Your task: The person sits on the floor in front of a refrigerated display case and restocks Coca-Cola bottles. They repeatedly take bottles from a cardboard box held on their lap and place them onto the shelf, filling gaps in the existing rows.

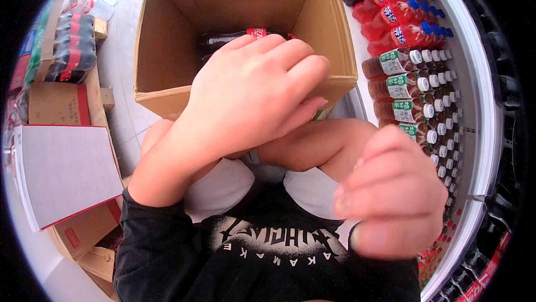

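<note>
My left hand [259, 88] hangs above the near rim of an uncovered cardboard box [163, 46], its back towards me and its fingers bent. Whatever lies under the palm is hidden. Dark cola bottles with red labels lie at the bottom of the box, and one bottle [224, 39] shows past my knuckles. My right hand [393, 197], blurred and with curled fingers, is off to the right near my body. No object shows in it, though its palm is partly hidden. Beyond it are rows of tea bottles [395, 86] with white caps.
On the right, a shelf with a pale metal edge [488, 105] holds the tea bottles and red soda bottles [391, 13] with blue caps. At left stand shrink-wrapped cola bottles [73, 46], a brown carton [54, 103] and a white-topped carton [69, 172]. My bent knees [310, 142] are right behind the box.
</note>
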The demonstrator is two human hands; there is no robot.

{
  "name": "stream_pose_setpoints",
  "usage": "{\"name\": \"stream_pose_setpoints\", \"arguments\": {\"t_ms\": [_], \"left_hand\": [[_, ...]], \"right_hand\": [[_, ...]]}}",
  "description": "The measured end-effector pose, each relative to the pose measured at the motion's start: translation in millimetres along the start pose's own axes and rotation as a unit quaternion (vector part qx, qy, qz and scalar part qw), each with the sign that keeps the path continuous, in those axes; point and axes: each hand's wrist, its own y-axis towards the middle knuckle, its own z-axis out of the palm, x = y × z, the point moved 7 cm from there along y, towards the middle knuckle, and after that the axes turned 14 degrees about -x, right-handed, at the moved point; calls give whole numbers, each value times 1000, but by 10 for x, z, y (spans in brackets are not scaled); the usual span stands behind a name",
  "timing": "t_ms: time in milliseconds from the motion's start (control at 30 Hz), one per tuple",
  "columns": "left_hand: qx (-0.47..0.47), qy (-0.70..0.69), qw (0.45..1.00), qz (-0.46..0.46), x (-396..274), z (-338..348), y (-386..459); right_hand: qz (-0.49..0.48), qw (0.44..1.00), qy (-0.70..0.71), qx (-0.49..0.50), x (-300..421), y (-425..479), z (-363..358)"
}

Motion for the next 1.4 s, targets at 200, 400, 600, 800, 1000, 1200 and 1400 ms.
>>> {"name": "stream_pose_setpoints", "arguments": {"t_ms": [200,400,600,800,1000,1200,1400], "left_hand": [[-41,-136,990,-5,-14,-60,-62],[87,-83,992,40,-335,-212,-134],[77,-91,991,56,-254,-279,-57],[101,-155,982,37,-213,-446,-221],[121,-196,973,15,-70,-532,-299],[144,-210,967,-5,9,-585,-301],[127,-230,964,-37,-5,-647,-153]], "right_hand": [[1,999,-20,-50,4,44,-298],[-47,998,28,-6,158,373,-38],[-65,998,6,3,125,195,12],[-68,997,26,13,-130,72,211],[-77,997,27,8,-297,116,193],[-92,995,29,-5,-349,185,284],[-124,991,14,-44,-181,360,173]]}}
